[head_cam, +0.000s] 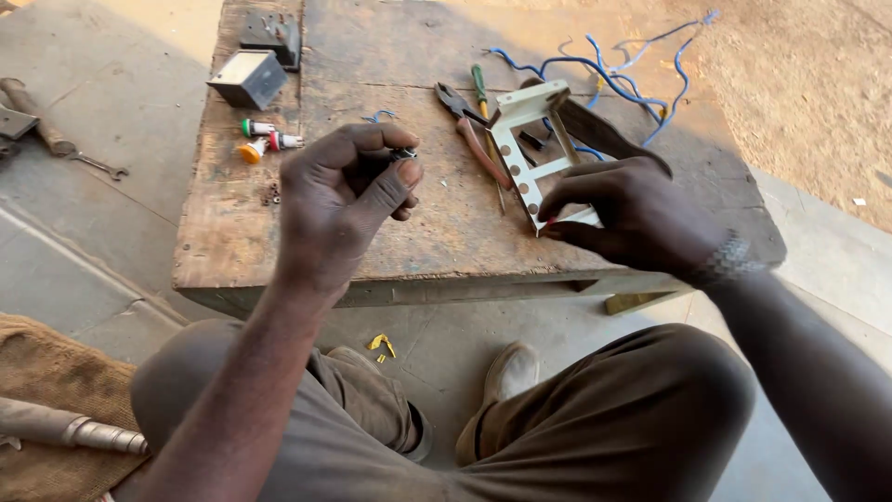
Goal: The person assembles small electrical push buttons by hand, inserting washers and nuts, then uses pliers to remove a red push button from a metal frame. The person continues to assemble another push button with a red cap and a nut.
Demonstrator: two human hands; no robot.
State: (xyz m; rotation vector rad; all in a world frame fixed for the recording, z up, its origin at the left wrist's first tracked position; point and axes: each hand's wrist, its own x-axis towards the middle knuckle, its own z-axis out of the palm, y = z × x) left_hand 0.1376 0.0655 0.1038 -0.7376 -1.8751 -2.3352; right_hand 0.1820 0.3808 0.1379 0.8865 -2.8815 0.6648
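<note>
Left hand [348,200] pinches a small dark part [403,154] above the wooden table's [232,251] front edge; right hand [627,214] fingers clamp the cream perforated bracket [531,149] there; a loosened pinch might drop the part off the table

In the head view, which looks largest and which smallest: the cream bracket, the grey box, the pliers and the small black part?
1. Cream bracket, held by the right hand.
2. Grey box and pliers look alike; I cannot rank them.
3. Small black part, in the left hand's fingers.
</note>
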